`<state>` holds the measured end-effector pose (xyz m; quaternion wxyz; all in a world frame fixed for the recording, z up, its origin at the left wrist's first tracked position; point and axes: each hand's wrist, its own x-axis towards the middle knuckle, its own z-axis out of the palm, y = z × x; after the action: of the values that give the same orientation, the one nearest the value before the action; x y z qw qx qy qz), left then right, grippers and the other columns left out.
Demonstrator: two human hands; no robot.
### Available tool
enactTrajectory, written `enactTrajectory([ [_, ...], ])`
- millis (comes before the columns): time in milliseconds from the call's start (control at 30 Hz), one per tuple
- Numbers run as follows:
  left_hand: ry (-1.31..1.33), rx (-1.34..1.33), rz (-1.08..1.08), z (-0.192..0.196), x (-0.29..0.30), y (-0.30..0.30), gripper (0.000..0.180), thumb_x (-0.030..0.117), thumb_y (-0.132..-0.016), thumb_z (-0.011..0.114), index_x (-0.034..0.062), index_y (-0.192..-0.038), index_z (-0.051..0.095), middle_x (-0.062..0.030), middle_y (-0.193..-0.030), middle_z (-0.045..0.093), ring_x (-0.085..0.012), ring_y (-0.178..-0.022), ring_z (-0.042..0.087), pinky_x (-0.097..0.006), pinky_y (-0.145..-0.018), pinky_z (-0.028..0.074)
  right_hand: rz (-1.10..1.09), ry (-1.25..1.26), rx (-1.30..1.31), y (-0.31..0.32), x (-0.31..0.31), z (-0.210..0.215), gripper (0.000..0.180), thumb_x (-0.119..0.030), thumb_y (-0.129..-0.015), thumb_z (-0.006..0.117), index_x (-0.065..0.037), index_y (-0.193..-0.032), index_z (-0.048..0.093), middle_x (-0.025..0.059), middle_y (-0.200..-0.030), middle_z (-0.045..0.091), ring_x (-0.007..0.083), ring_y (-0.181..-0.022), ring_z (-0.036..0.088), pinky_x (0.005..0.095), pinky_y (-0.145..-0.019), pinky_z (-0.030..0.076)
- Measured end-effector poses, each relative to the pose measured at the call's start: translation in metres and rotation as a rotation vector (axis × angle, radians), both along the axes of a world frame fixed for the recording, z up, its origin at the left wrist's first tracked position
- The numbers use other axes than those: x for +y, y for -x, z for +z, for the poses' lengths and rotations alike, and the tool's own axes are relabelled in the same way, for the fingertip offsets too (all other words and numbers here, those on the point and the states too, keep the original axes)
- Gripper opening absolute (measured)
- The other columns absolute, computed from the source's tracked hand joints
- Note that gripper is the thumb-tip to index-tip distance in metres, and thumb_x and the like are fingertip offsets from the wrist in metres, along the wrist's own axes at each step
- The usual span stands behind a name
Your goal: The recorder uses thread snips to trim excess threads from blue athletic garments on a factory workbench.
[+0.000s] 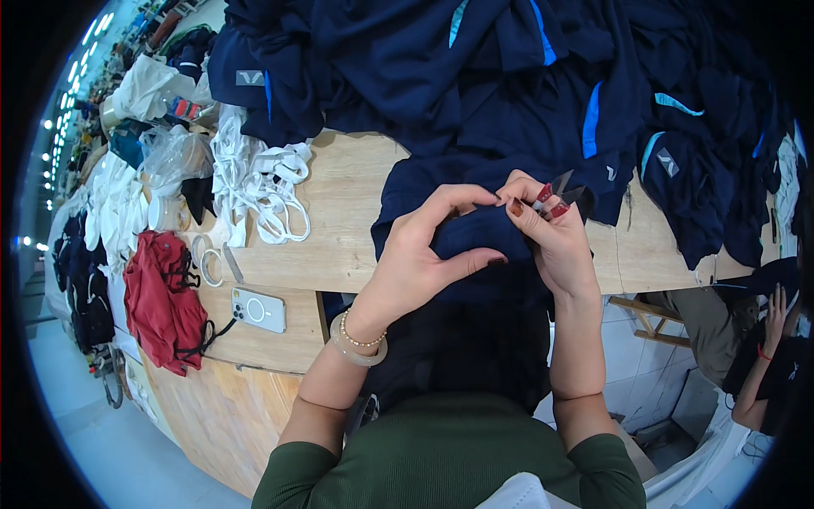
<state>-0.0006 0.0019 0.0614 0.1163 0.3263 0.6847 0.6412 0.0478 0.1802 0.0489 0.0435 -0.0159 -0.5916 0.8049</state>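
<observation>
Clock reference: the hands; 12 o'clock is the far side of the table.
Hands: two. Left hand [414,254], right hand [555,242], fingertips close together.
Left fingers: thumb and forefinger spread in a C; remaining fingers hidden, state cannot be told.
Right fingers: thumb and forefinger tips brought together; whether anything is pinched there cannot be told. Other fingers curl around the scissors.
Scissors: one small pair [563,188], in the right hand, two dark blades projecting toward 1 o'clock.
Working cloth: navy cloth [475,240], directly under both hands.
Wrist items: one bangle [359,357] and one beaded bracelet [343,329], left wrist.
Garments: navy pile [381,64], 12 o'clock; count not possible, pieces overlap.
Straps: one white heap [246,174], 9 o'clock.
Tape: two rings [211,269] side by side, 9 o'clock.
Phone: one [259,309], 8 o'clock.
Bag: one, red [159,305], beyond the phone.
Stool: one, wooden [651,332], 4 o'clock.
Co-worker: one hand [776,316] visible, 4 o'clock.
Obstructions: right fingers cover the scissor handles; both hands cover part of the navy cloth.
</observation>
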Motion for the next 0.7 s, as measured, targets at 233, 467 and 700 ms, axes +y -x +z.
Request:
enactTrajectory([
  [233, 0.094, 0.155, -0.036, 0.01, -0.008, 0.002, 0.037, 0.005, -0.074, 0.079, 0.0011, -0.107, 0.064, -0.0072, -0.101, 0.069, -0.0177, -0.094, 0.066, -0.028, -0.083, 0.051, 0.072, 0.017, -0.124, -0.009, 0.005, 0.008, 0.017, -0.021, -0.093, 0.064, -0.005, -0.087, 0.066, -0.0067, -0.079, 0.048, 0.0034, -0.068, 0.04, 0.0205, -0.059, 0.028],
  [467, 0.142, -0.059, 0.035, 0.012, -0.011, 0.0, 0.03, 0.004, -0.075, 0.078, 0.0, -0.102, 0.066, -0.0078, -0.096, 0.068, -0.0162, -0.088, 0.065, -0.025, -0.079, 0.05, 0.139, 0.046, -0.147, -0.003, 0.001, 0.01, 0.02, -0.023, -0.094, 0.062, -0.005, -0.087, 0.067, -0.0068, -0.079, 0.048, 0.0038, -0.067, 0.039, 0.0205, -0.059, 0.028],
  [700, -0.058, -0.266, 0.14, 0.002, -0.005, 0.0, 0.026, 0.001, -0.074, 0.078, 0.0, -0.098, 0.068, -0.0039, -0.091, 0.065, -0.0128, -0.084, 0.062, -0.024, -0.076, 0.049, 0.182, 0.057, -0.129, 0.007, -0.001, 0.01, 0.018, -0.022, -0.094, 0.062, -0.005, -0.089, 0.065, -0.0072, -0.08, 0.048, 0.0027, -0.066, 0.037, 0.02, -0.058, 0.026],
])
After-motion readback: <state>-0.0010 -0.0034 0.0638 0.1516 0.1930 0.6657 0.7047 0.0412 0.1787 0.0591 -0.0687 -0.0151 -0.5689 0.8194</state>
